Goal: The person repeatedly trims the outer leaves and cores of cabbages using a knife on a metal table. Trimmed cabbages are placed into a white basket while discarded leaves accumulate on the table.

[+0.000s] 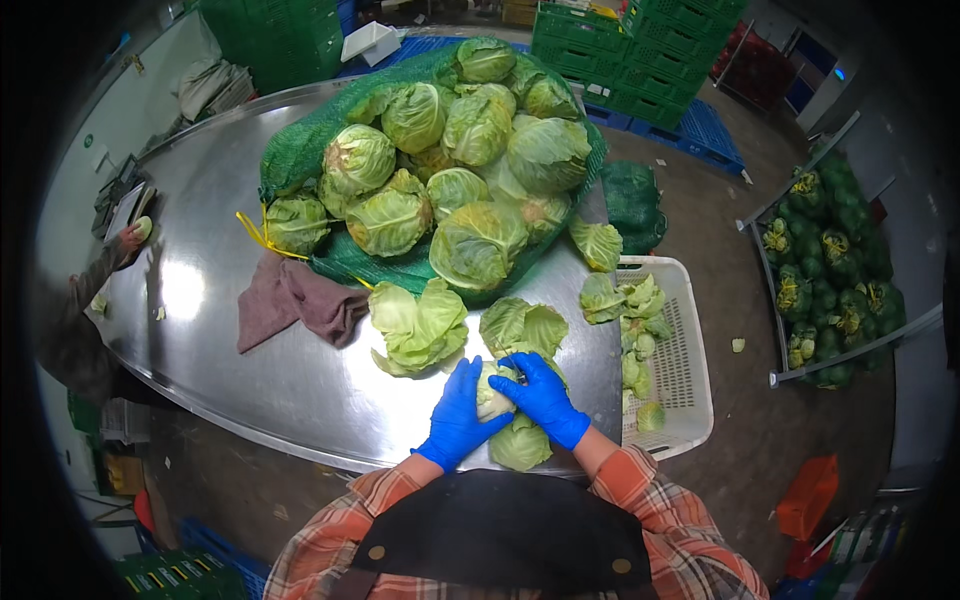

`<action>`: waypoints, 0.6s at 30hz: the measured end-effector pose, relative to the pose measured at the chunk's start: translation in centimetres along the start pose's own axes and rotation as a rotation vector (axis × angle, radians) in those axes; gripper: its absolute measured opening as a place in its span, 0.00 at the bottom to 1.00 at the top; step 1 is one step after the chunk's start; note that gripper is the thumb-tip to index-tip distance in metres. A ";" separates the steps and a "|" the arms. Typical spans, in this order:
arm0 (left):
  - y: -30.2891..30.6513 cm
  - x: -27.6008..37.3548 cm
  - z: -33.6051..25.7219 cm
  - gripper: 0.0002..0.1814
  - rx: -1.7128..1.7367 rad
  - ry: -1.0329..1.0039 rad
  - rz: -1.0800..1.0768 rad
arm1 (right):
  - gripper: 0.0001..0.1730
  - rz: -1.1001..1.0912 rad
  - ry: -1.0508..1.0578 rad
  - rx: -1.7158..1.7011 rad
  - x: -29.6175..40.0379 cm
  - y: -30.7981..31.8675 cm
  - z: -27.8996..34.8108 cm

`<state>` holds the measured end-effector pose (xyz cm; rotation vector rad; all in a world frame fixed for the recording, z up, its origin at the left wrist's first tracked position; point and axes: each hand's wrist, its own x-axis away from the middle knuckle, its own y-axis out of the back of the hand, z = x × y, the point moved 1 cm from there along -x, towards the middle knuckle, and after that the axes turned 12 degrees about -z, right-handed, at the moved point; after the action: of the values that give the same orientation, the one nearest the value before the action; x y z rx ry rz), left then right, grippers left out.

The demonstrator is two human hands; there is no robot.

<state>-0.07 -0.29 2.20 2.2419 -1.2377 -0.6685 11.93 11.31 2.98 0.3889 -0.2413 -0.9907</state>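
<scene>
A small pale cabbage head (493,391) is held between my two blue-gloved hands above the steel table (322,405). My left hand (459,416) cups its left side, with the thumb across the bottom. From the right, my right hand (541,396) presses on it with bent fingers. A thin dark thing shows by the right fingertips; I cannot tell what it is. Under and just below the head lies a loose green leaf (523,444). More peeled leaves (521,326) spread beyond my hands, and a leafy pile (418,326) sits to their left.
An opened green mesh sack (289,154) full of cabbages covers the table's far part, beside a mauve cloth (296,300). At the right edge stands a white plastic basket (686,360) holding leaves. Another person's hand (135,234) works at the far left. Green crates (652,75) are stacked behind.
</scene>
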 end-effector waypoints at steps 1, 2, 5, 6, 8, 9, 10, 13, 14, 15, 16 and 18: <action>0.1 -0.1 -0.1 0.53 0.004 0.003 0.005 | 0.26 0.001 -0.015 0.018 -0.2 0.1 -0.4; -0.1 -0.1 0.1 0.54 -0.015 -0.014 -0.005 | 0.24 -0.066 0.038 -0.054 -0.2 -0.1 -1.7; 0.4 0.5 0.5 0.57 -0.001 0.056 -0.083 | 0.22 -0.134 -0.591 -0.199 -0.8 1.7 -5.6; 0.4 0.9 1.1 0.60 0.033 0.086 -0.117 | 0.24 -0.094 -0.567 -0.135 -1.2 2.5 -4.9; 1.5 -0.1 -0.1 0.62 0.065 0.141 -0.062 | 0.28 -0.015 -0.550 0.001 -0.9 3.8 -2.7; 1.9 -0.6 -0.8 0.63 0.079 0.165 -0.032 | 0.31 0.004 -0.405 0.053 -0.5 3.7 -2.3; 1.8 -0.7 -1.0 0.65 0.055 0.198 -0.015 | 0.33 0.023 -0.259 0.105 0.1 3.3 -2.0; 0.9 -0.4 -0.5 0.65 -0.030 0.138 -0.077 | 0.37 0.113 0.050 0.159 2.0 1.7 0.0; 0.8 -0.3 -0.4 0.65 -0.010 0.163 -0.085 | 0.36 0.107 0.052 0.163 2.1 0.9 0.0; 0.7 -0.2 -0.3 0.64 0.010 0.185 -0.092 | 0.36 0.097 0.056 0.166 2.2 0.5 -0.1; 0.6 -0.2 -0.2 0.64 0.030 0.207 -0.099 | 0.36 0.136 0.010 0.166 2.2 0.4 -0.1; 0.3 0.0 0.3 0.63 0.015 0.182 -0.100 | 0.36 0.218 -0.083 0.163 2.1 0.2 0.1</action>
<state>-0.46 -0.50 2.17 2.3315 -1.0518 -0.4799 13.20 9.58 3.23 0.4599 -0.4320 -0.7755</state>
